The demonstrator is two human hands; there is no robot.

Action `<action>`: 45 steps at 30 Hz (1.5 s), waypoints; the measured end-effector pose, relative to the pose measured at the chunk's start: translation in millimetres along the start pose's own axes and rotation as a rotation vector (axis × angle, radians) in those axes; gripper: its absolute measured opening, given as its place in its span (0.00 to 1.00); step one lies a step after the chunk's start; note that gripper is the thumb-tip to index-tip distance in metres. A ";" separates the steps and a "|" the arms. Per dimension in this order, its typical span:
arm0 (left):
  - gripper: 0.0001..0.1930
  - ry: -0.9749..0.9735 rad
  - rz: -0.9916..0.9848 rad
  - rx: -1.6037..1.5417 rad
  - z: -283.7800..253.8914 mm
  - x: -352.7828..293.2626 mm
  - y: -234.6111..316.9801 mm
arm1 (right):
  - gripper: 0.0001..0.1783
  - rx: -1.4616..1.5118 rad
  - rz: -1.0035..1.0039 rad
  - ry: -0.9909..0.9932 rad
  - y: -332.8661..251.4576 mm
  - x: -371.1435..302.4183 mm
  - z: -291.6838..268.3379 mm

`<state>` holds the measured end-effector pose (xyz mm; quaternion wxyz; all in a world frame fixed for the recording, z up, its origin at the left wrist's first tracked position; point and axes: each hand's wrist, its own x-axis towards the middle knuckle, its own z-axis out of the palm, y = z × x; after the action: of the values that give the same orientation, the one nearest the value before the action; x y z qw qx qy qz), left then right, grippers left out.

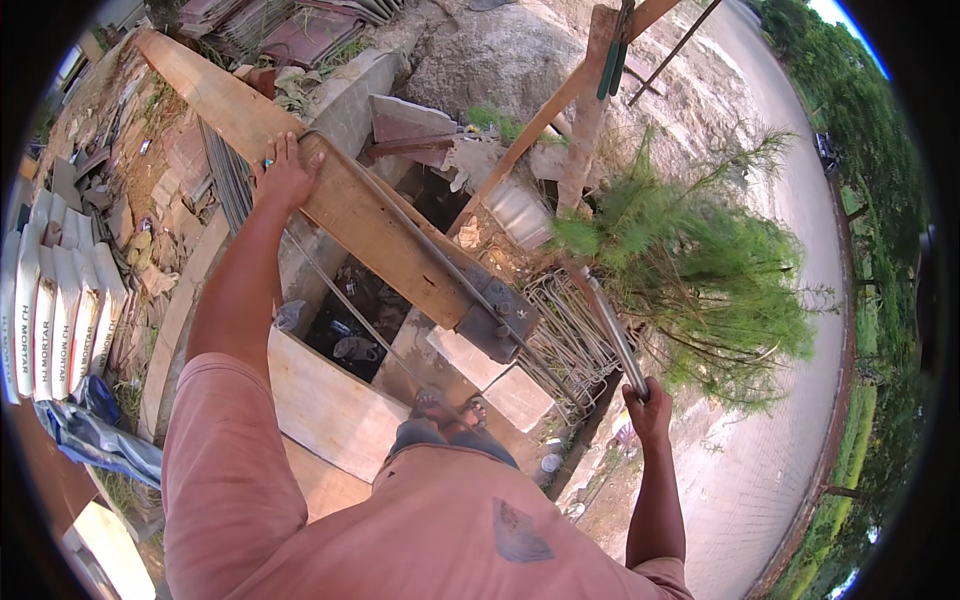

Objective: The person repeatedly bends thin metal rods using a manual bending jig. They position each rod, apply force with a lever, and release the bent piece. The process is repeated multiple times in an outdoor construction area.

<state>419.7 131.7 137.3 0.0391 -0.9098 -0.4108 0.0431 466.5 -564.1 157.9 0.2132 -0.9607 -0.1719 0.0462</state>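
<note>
A long wooden plank (370,235) runs slantwise in front of me, with a dark metal block (500,325) at its near end. My left hand (285,178) rests on the plank with its fingers spread, the thumb side close to a thin steel rod (400,218) lying along the plank's right edge. Out to the right, my right hand (648,408) is closed around the lower end of a metal pipe (610,328). The pipe's far end lies by the foliage. Below the block, a pile of bent steel stirrups (572,325) partly shows.
Stacked white bags (65,300) stand at the left. A dark pit (350,320) opens under the plank. Wooden posts (588,120) with green-handled pliers (613,68) stand ahead, beside a leafy green branch (690,250). Long steel bars (225,180) lie left of the plank.
</note>
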 end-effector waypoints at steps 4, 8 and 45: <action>0.43 -0.004 -0.017 0.013 1.0 -0.3 -0.7 | 0.18 -0.287 -0.104 -0.166 11.4 28.5 -33.7; 0.43 -0.020 -0.037 0.030 -2.1 2.1 -0.3 | 0.15 -0.392 -0.169 -0.298 19.8 59.4 -39.2; 0.41 0.047 -0.036 0.110 13.1 2.7 -8.0 | 0.06 -0.519 -0.907 -0.370 -30.7 258.5 -38.1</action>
<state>414.1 139.5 125.1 0.0996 -0.8995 -0.4232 0.0435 705.3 -462.5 201.4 -0.0659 -0.7871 -0.6088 0.0739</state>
